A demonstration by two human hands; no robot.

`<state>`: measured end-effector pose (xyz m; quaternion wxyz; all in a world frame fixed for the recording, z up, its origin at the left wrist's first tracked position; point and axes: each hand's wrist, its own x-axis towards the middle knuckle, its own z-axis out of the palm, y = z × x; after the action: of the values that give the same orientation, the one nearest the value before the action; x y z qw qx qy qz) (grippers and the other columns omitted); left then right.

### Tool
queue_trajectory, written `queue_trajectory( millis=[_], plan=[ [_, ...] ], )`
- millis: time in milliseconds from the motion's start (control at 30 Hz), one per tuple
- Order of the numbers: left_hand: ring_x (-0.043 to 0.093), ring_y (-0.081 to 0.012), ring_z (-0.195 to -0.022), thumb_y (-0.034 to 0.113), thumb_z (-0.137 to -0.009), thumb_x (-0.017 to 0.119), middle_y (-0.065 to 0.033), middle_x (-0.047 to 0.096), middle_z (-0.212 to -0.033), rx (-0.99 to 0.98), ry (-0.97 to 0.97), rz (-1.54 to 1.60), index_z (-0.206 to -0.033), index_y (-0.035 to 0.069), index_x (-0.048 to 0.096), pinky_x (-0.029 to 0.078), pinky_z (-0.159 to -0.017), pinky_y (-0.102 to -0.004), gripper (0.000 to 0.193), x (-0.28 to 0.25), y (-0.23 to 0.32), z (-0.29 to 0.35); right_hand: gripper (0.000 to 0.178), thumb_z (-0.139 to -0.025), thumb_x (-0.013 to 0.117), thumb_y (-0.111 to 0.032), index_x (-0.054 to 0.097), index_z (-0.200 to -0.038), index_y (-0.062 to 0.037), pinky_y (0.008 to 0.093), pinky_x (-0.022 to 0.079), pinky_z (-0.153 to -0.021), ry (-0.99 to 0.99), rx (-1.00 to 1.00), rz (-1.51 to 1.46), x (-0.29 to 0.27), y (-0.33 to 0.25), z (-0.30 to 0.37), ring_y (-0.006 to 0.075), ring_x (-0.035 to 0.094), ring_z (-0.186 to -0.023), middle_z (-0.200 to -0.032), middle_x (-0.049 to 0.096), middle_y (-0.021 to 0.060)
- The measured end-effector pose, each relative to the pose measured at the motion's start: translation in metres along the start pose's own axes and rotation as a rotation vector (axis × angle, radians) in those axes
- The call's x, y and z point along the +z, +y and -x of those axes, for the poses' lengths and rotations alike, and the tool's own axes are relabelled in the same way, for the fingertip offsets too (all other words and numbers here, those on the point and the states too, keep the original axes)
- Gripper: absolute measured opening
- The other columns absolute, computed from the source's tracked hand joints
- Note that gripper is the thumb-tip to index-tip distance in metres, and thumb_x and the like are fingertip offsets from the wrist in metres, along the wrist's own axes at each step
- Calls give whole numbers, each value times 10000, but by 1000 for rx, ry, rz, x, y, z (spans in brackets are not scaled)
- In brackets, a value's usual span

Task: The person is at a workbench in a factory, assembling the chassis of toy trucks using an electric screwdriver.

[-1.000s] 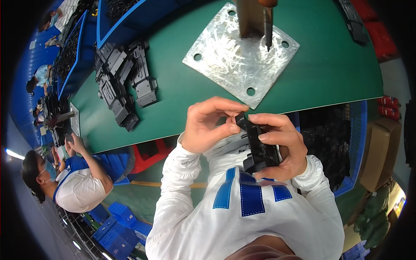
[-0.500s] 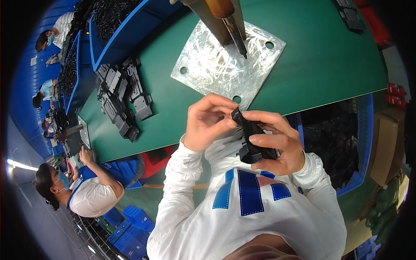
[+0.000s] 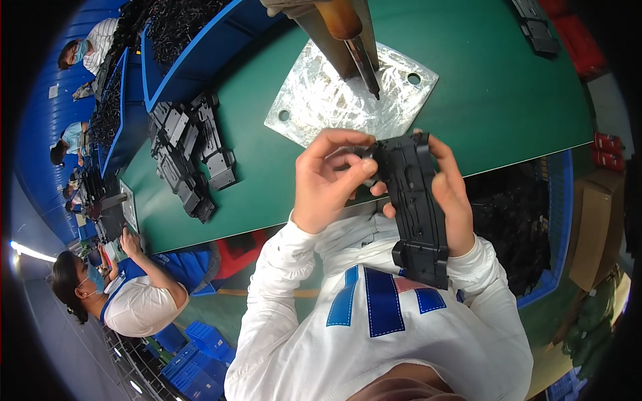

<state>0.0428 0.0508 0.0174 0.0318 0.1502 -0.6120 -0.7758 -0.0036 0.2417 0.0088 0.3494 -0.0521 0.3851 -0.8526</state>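
Observation:
A long black moulded plastic part (image 3: 416, 204), ribbed along its length and with flared ends, is held tilted in front of my chest. My right hand (image 3: 456, 200) is closed round its right side, with fingertips showing past its left edge. At the part's upper left corner, my left hand (image 3: 332, 180) is pinched, thumb against finger. A small dark bit shows between those fingertips; whether it is separate from the part cannot be made out. Beyond the hands, an iron-like tool with an amber handle (image 3: 340, 20) points its dark metal tip down over a scratched silver plate (image 3: 321, 100).
Similar black parts (image 3: 177, 157) lie piled on the green table (image 3: 257, 180) at left, and another part (image 3: 537, 30) at far right. Blue bins (image 3: 184, 63) hold small dark pieces. A blue crate (image 3: 560, 220) with black pieces stands below the table's right edge. A co-worker (image 3: 137, 294) sits at left.
The black part has been turned so its long ribbed face shows, and has been raised slightly. My right hand has shifted from over the part to its right side. The left hand stays pinched.

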Motion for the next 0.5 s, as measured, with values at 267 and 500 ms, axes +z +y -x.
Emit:
queue_trajectory(
  millis=[267,500],
  plan=[
    [661,-96,-801,60,-898,762,-103,726,-949,-21,50,-222,-1146,-95,666,542,-650,-231,307,0,10,-21,652,-1082,392,-510,490,-1375,64,355,576,-760,40,364,-567,-4,-20,-29,286,642,-1044,-1196,633,231],
    [696,-155,-873,13,-907,742,-145,731,-963,13,-7,-128,-1211,-126,635,572,-790,-279,351,-9,8,-40,631,-1075,442,-490,484,-1383,59,360,558,-765,43,339,-534,-5,-18,-49,309,612,-1093,-1231,610,235]
  ],
)
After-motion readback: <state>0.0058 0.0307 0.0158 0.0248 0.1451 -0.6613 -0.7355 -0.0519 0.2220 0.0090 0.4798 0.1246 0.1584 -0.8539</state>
